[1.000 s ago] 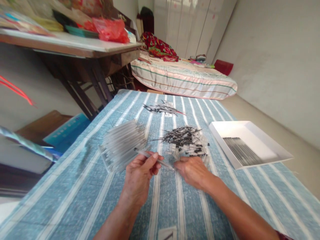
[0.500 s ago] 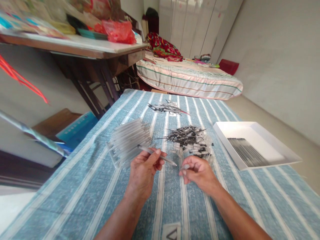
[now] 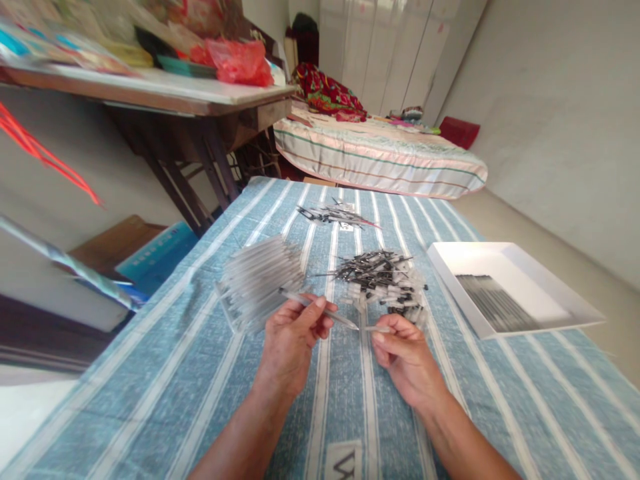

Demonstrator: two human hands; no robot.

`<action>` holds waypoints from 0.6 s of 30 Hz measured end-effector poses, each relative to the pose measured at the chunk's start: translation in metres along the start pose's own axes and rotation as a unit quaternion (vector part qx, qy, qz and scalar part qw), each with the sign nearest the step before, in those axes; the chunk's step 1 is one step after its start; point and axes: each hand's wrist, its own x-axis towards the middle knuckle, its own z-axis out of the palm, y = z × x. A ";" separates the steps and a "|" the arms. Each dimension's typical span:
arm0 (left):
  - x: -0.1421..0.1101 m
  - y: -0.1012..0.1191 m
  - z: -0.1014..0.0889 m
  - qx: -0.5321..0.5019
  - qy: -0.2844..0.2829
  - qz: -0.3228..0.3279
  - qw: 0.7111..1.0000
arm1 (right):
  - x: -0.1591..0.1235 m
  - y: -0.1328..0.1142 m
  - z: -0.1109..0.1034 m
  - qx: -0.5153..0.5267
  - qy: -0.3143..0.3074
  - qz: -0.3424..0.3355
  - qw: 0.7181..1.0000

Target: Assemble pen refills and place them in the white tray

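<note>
My left hand (image 3: 295,330) pinches a slim translucent pen (image 3: 345,321), its pointed tip aimed right and its dark end up to the left. Between the thumb and fingers of my right hand (image 3: 403,347) is a small clear pen cap (image 3: 379,329), its end a short gap from the pen's tip. Just beyond the right hand lies a loose heap of black and clear pen parts (image 3: 373,273), with whitish caps at its near side. Left of the pen, many translucent pen barrels (image 3: 260,277) lie stacked side by side.
A white box (image 3: 545,313) at the right holds a row of dark-filled pens (image 3: 493,303). Farther back is a small pile of thin black and clear pieces (image 3: 335,215). A blue striped cloth (image 3: 200,387) covers the table. A cluttered desk (image 3: 220,100) and a bed (image 3: 380,160) stand beyond.
My right hand has drawn back from the heap with a cap, which now points toward the pen tip. The left hand still holds the pen. The view has shifted slightly.
</note>
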 end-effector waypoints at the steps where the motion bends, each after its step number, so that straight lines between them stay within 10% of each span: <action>1: 0.000 0.000 0.000 -0.001 -0.002 0.000 1.000 | 0.000 0.000 0.000 0.013 0.006 0.009 1.000; 18: -0.004 -0.003 0.003 0.022 -0.027 -0.018 0.999 | -0.007 0.005 0.015 -0.028 -0.030 0.004 0.999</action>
